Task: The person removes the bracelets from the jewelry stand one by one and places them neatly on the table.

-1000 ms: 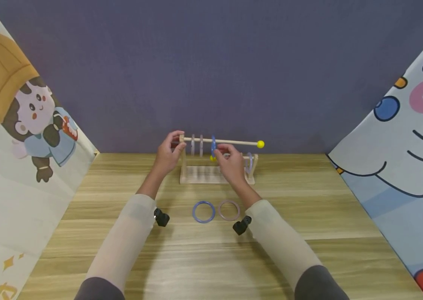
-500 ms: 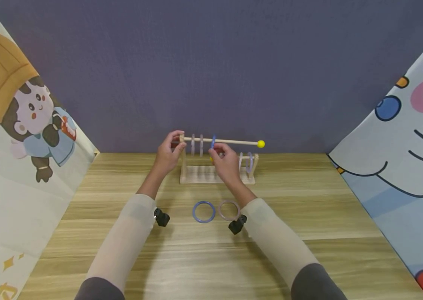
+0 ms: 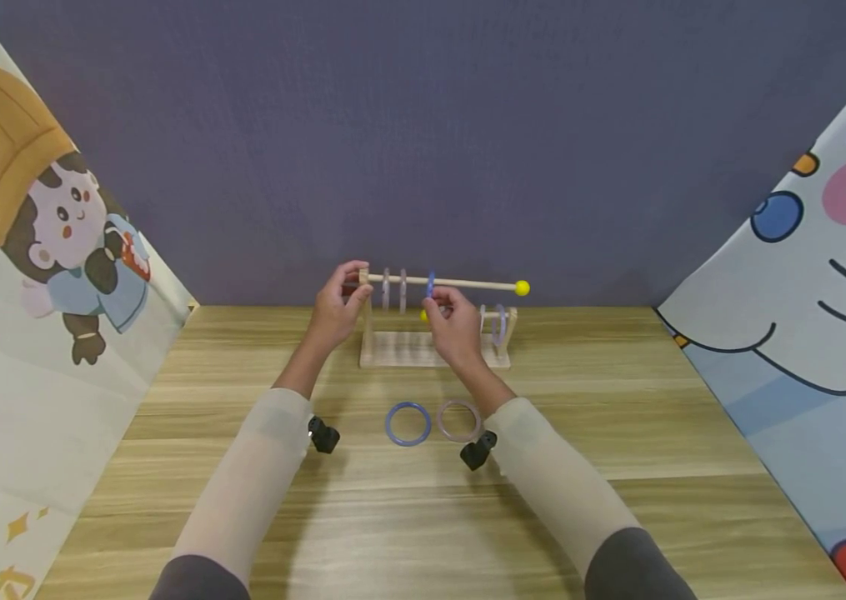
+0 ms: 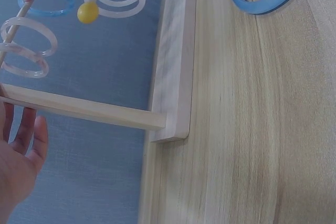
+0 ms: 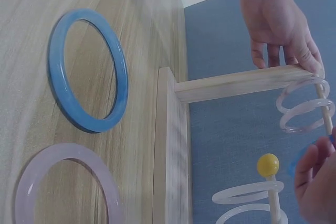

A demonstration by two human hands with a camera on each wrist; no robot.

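A wooden bangle stand (image 3: 403, 350) stands at the back of the table, with a yellow-tipped rod at two heights. My left hand (image 3: 334, 307) holds the top of its left post (image 4: 84, 105), thumb in front and fingers behind. With thumb and fingers my right hand (image 3: 458, 329) pinches a blue bangle (image 3: 431, 283), which is around the upper rod (image 3: 468, 284). Two pale bangles (image 3: 402, 292) hang on that rod, left of the blue one. On the lower rod, pale bangles (image 3: 499, 325) hang near the right post; my right hand partly covers this rod in the head view.
Flat on the table, in front of the stand, lie another blue bangle (image 3: 407, 424) and a pinkish one (image 3: 458, 421). A dark panel (image 3: 423, 150) rises right behind the stand. Printed cartoon sheets (image 3: 790, 250) flank the table.
My right hand has shifted slightly and the blue bangle has turned more edge-on, a little farther right along the upper rod. My left hand has stayed at the post.
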